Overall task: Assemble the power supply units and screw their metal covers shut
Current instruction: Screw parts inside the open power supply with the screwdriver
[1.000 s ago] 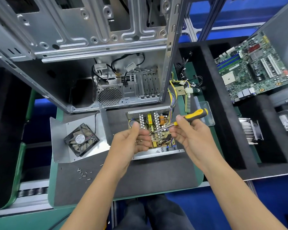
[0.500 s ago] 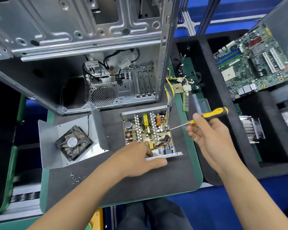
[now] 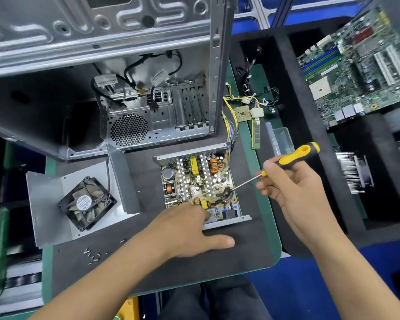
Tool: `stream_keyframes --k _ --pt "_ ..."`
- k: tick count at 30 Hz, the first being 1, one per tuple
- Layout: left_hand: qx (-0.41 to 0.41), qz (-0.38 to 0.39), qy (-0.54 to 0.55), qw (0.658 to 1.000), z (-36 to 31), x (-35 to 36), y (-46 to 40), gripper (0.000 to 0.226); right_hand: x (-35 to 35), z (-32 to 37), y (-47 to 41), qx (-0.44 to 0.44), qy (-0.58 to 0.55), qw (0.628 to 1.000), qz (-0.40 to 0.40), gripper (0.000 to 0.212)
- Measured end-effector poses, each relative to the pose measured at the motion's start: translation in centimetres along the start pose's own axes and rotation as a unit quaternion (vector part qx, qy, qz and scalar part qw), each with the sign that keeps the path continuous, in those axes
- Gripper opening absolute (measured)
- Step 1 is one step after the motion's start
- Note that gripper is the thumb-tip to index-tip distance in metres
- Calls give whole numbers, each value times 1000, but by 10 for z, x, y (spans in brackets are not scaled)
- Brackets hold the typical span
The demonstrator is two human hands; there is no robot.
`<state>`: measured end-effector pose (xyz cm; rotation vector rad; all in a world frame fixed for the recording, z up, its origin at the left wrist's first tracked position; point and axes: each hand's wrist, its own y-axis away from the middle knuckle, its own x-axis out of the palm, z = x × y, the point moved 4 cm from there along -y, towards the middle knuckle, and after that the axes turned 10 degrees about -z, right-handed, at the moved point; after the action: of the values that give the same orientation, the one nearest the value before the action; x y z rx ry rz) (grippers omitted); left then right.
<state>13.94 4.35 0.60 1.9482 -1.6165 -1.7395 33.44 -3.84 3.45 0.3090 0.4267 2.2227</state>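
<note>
Open power supply unit: set on the black mat, circuit board exposed, just in front of the empty computer case. Left hand: laid at the unit's near edge, thumb stretched flat on the mat, fingertips hidden against the board. Right hand: gripped around a yellow-and-black screwdriver, tip lowered to the board's right side. Metal cover with fan: placed left of the unit. Loose screws: scattered near the mat's front-left.

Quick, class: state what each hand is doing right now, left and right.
Left hand: open, fingers resting on the power supply unit.
Right hand: closed, gripping the screwdriver.
</note>
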Motion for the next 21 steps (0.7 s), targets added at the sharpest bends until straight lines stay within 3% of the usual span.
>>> stream_keyframes --k 9,14,21 --pt "98 -42 -132 985 -7 -3 -6 99 22 11 19 -117 166 976 81 21" --pt "126 -40 -148 980 -12 -6 -5 86 25 5 23 -158 226 957 85 17" --pt "144 -31 -154 977 -11 -6 -7 93 31 -5 23 -197 293 929 117 16"
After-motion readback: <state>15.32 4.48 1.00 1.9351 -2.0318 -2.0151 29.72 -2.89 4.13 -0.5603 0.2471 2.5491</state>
